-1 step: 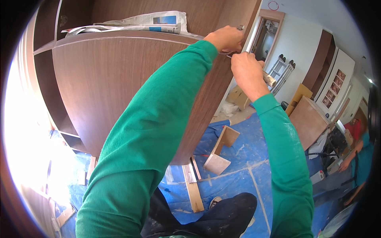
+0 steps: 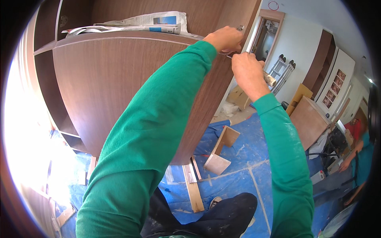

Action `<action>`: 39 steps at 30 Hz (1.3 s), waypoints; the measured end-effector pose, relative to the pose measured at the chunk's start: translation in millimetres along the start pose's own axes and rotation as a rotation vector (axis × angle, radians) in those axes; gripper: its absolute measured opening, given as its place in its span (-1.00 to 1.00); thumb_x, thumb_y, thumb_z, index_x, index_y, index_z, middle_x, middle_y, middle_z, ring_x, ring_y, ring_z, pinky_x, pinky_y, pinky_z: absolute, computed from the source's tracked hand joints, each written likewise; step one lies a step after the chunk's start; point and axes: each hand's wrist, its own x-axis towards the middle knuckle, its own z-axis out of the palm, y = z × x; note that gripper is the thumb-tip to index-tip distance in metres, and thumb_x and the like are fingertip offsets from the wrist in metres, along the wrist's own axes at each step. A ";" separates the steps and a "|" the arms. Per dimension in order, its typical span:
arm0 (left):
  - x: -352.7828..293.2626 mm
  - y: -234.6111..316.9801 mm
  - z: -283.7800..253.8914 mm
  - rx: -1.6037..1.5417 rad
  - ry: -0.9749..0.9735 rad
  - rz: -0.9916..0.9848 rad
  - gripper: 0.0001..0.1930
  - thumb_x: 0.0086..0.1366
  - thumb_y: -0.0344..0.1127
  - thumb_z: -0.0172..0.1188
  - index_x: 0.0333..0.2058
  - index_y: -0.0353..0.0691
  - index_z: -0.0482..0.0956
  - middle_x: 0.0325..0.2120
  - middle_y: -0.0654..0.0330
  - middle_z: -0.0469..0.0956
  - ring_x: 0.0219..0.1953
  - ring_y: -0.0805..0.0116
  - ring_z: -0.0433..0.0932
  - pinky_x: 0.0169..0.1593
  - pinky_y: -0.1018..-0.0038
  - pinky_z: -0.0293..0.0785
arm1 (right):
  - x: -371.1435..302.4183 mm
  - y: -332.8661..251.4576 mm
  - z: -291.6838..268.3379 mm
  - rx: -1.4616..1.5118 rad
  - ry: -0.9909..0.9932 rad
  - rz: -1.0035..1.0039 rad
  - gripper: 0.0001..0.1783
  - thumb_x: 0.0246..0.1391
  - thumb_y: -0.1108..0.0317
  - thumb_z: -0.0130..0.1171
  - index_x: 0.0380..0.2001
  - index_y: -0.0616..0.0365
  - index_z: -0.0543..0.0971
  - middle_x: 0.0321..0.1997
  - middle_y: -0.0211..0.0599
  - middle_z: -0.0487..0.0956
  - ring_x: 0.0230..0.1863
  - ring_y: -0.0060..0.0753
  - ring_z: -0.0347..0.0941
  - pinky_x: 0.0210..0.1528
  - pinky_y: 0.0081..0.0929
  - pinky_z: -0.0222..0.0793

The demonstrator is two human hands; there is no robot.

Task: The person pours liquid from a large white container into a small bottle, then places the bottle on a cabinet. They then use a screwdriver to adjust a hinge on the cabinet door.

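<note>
A large brown wood-grain cabinet (image 2: pixel 119 79) with a curved front stands before me. My left hand (image 2: pixel 226 39) is closed at its right side panel, beside a small metal hinge (image 2: pixel 240 27); its fingertips and whatever they pinch are hidden. Just to the right, my right hand (image 2: pixel 248 73) is wrapped round a screwdriver, whose worn, pale handle (image 2: pixel 270 79) sticks out behind the fist. A short bit of thin metal shaft (image 2: pixel 229 56) shows between the two hands, pointing at the panel. Where its tip meets the cabinet cannot be seen.
Folded newspapers (image 2: pixel 158 27) lie on the cabinet's ledge. Blue sheeting (image 2: pixel 234 186) covers the floor, with wood strips (image 2: pixel 193 192) and an angled wooden piece (image 2: pixel 219 162) on it. A folded ladder (image 2: pixel 283 73) leans at the back wall. Another person (image 2: pixel 359 158) is at the right.
</note>
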 end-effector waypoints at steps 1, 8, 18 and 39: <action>1.2 -3.5 3.3 0.033 0.008 0.004 -0.70 0.32 -0.20 0.17 -0.29 -0.34 0.73 -0.30 -0.20 0.72 -0.18 -0.30 0.68 0.01 -0.07 0.61 | -1.5 2.3 -1.6 -0.002 0.037 0.025 -0.84 0.24 0.41 0.25 -0.32 0.07 0.80 -0.19 -0.17 0.76 0.02 -0.10 0.68 -0.18 0.12 0.51; -7.0 -15.4 14.3 -0.011 0.140 -0.033 -0.69 0.38 -0.17 0.13 -0.24 -0.31 0.70 -0.30 -0.19 0.73 -0.18 -0.30 0.70 0.01 -0.05 0.61 | -55.3 49.9 1.1 0.386 0.156 0.162 -0.74 0.41 0.30 0.17 0.01 0.07 0.76 -0.12 -0.01 0.72 0.06 0.14 0.66 0.05 0.16 0.56; -5.7 -19.3 9.6 -0.079 0.104 -0.067 -0.68 0.40 -0.14 0.13 -0.22 -0.30 0.69 -0.25 -0.13 0.76 -0.15 -0.26 0.70 0.04 -0.02 0.60 | -33.8 44.2 37.7 0.304 0.232 0.012 -0.71 0.47 0.24 0.12 0.10 -0.04 0.74 -0.08 -0.13 0.65 0.09 -0.02 0.63 0.05 0.26 0.55; -1.1 -16.4 13.5 -0.033 0.096 -0.085 -0.67 0.47 -0.20 0.06 -0.20 -0.37 0.66 -0.22 -0.23 0.72 -0.10 -0.32 0.67 0.06 -0.09 0.56 | -4.6 0.6 15.8 0.125 0.131 -0.027 -0.83 0.28 0.41 0.22 -0.25 0.08 0.80 -0.14 -0.20 0.71 0.07 -0.06 0.66 0.03 0.23 0.55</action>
